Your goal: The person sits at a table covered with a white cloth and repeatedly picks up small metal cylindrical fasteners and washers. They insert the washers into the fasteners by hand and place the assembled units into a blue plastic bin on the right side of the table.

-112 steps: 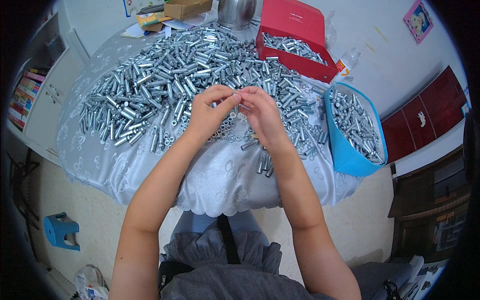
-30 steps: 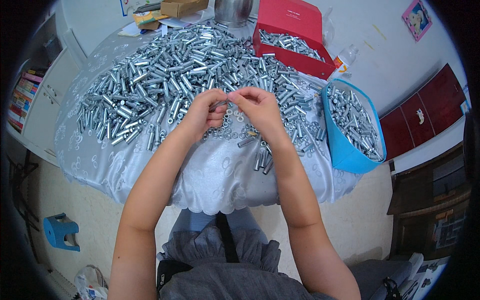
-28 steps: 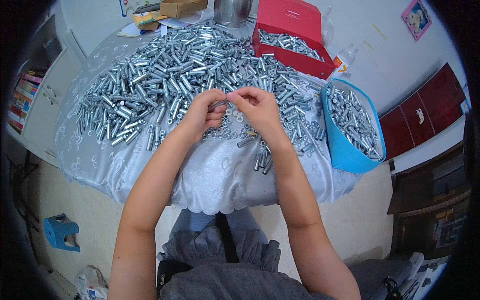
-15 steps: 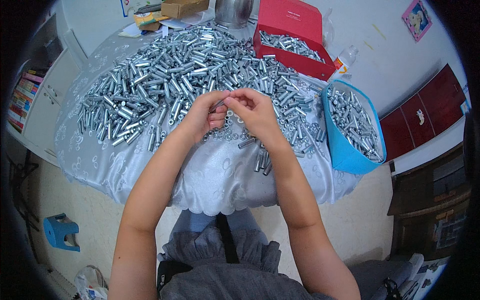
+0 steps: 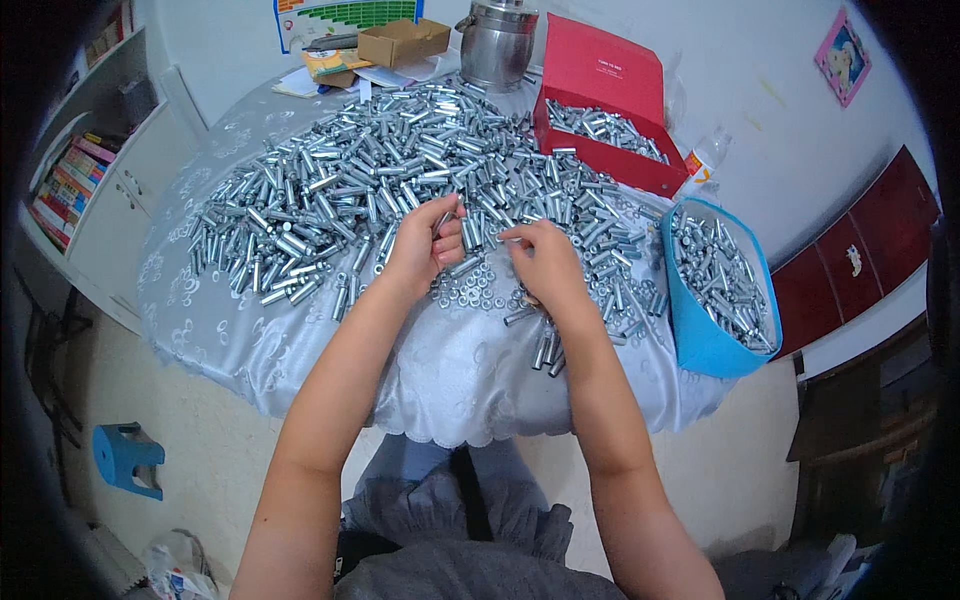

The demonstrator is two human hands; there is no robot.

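Observation:
A large heap of silver metal expansion bolts (image 5: 350,170) covers the middle of the table. My left hand (image 5: 425,250) is closed above its near edge, with a slim metal bolt (image 5: 441,222) between thumb and fingers, mostly hidden by them. To its right, my right hand (image 5: 545,265) hovers over the bolts, palm down, index finger and thumb a little apart; its other fingers are partly hidden. Between and below the hands lie loose small rings, nuts or washers (image 5: 468,290). Several bolts (image 5: 545,350) lie by my right wrist.
A blue fabric bin (image 5: 715,355) full of bolts stands at the table's right edge. Behind it are an open red box (image 5: 620,155) with more bolts and a plastic bottle (image 5: 708,155). A metal pot (image 5: 497,50) and a cardboard box (image 5: 405,42) stand at the back.
My hands were together at the bolt; now the right hand has moved away to the right and down. The left hand keeps the bolt. The whole view has shifted slightly.

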